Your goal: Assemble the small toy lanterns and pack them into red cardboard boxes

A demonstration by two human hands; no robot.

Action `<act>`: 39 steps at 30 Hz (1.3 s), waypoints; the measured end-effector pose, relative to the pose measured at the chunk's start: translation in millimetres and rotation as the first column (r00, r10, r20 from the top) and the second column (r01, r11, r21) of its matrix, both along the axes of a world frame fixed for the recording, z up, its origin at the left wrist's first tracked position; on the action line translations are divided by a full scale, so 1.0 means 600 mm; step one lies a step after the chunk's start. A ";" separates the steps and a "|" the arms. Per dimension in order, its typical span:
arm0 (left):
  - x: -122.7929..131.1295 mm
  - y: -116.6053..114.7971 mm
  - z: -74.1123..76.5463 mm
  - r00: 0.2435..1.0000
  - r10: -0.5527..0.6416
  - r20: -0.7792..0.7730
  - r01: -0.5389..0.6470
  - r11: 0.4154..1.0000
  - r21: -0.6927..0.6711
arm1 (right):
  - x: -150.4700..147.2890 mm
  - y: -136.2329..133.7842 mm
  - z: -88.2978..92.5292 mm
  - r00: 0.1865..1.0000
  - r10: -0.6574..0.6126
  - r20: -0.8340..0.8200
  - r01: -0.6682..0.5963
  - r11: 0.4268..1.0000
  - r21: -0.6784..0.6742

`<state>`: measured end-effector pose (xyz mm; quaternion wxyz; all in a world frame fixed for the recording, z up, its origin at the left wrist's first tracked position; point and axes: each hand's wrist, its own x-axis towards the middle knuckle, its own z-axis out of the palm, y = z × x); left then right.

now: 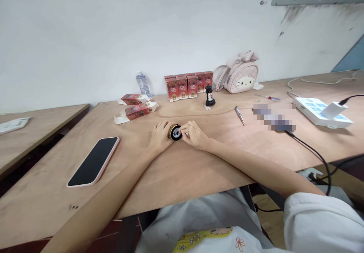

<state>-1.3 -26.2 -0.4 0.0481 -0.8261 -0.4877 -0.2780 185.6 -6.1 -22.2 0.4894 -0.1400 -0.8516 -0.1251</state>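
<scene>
Nearest: pale clothing [210, 211] with yellow printed patch, below front edge of wooden table [159, 184]. Left of left forearm: phone [93, 162] in pink case, lying flat, dark screen up, set at a slant.

Next, mid-table: round gold-and-black object [175, 133], held between left hand [161, 134] and right hand [195, 134], pale face with dark patch turned toward viewer. Left hand: curled around gold side, firm hold. Right hand: fingers bunched narrow at face of object, touching or nearly so; cannot tell of anything small pinched between fingertips. Cannot tell whether resting on table or slightly raised.

Farther, right: pixelated item [273, 120] with black cable [313, 150]; white power strip [308, 110], blue-marked top, white adapter [333, 110] plugged in. Between right hand and pixelated item: metallic pen-like tool [239, 115]. Left: two red cartons [138, 110], lying on sides, flaps spread.

Farther still: small black lantern [209, 98], upright, just in front of standing red boxes [182, 88]. Beyond pixelated item: slim screwdriver [273, 99].

Along wall [85, 36]: clear bottle [143, 86], tilted; pink bag [241, 79], right of boxes.
</scene>
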 end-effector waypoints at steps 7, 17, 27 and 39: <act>0.001 -0.001 0.000 1.000 0.002 -0.025 -0.001 1.000 0.022 | 0.001 0.000 0.002 0.997 -0.031 0.067 0.031 1.000 0.000; 0.002 -0.002 -0.001 0.999 -0.006 -0.034 0.005 1.000 -0.002 | 0.007 -0.008 0.008 0.995 -0.079 0.054 0.074 0.994 0.082; 0.004 -0.004 0.003 0.999 -0.023 -0.025 0.022 1.000 -0.017 | 0.003 -0.010 0.008 0.998 -0.059 -0.003 0.059 0.995 0.080; 0.007 -0.006 0.006 0.999 0.007 -0.045 -0.010 0.998 -0.066 | 0.002 -0.009 0.009 0.999 -0.032 -0.018 0.034 0.987 0.156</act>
